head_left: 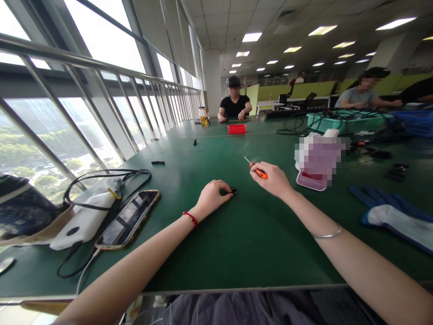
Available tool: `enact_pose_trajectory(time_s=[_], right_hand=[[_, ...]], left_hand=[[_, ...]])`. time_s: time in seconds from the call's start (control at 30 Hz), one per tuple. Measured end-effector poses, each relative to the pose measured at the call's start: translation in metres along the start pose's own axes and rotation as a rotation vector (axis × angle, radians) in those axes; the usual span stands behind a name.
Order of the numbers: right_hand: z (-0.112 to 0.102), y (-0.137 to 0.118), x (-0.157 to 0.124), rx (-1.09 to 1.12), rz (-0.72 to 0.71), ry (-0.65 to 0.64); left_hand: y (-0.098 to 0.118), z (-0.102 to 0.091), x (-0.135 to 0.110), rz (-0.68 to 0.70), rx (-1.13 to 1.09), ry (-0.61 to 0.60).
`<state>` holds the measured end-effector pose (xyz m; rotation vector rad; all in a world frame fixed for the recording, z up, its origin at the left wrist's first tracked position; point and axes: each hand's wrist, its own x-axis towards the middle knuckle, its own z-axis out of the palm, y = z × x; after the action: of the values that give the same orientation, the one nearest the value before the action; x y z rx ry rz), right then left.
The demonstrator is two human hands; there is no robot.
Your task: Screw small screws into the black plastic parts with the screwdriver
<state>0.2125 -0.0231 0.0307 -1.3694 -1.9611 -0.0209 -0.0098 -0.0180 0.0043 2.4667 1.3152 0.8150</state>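
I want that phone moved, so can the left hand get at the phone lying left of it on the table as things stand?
Probably yes, once freed: the left hand is closed on a small black part, but bare green table lies between it and the phone. Only a black cable lies close by.

A long green counter [237,234] carries everything. Left of the left grip lie a phone [128,220], a white power bank [86,216] and a black cable [108,174]. Right of the right grip lie blue gloves [392,212]. Far beyond both grips sits a red tray [237,129].
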Motion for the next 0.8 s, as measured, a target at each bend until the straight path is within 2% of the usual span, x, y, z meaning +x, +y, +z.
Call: enact_pose_trajectory(time_s=[0.1, 0.17, 0.27, 0.33, 0.4, 0.5, 0.67, 0.8], right_hand=[[0.000, -0.002, 0.000, -0.002, 0.002, -0.014], [0.000, -0.002, -0.001, -0.004, 0.000, -0.028], [0.001, -0.004, -0.002, -0.014, 0.003, -0.054], [0.002, -0.005, -0.002, -0.023, 0.006, -0.070], [0.004, -0.006, -0.003, -0.028, 0.002, -0.079], [0.006, -0.007, -0.003, -0.029, -0.009, -0.095], [0.008, -0.006, -0.003, -0.032, -0.010, -0.128], [0.008, -0.006, -0.003, -0.030, -0.014, -0.137]], left_hand=[[-0.010, -0.012, 0.007, -0.024, 0.036, 0.078], [-0.025, -0.030, 0.012, -0.107, 0.077, 0.189], [-0.058, -0.066, 0.012, -0.395, 0.200, 0.311], [-0.081, -0.088, 0.006, -0.591, 0.296, 0.322], [-0.099, -0.103, -0.002, -0.715, 0.371, 0.326], [-0.112, -0.111, -0.009, -0.845, 0.385, 0.295], [-0.107, -0.112, -0.006, -0.924, 0.347, 0.171], [-0.108, -0.118, -0.008, -0.901, 0.324, 0.281]])
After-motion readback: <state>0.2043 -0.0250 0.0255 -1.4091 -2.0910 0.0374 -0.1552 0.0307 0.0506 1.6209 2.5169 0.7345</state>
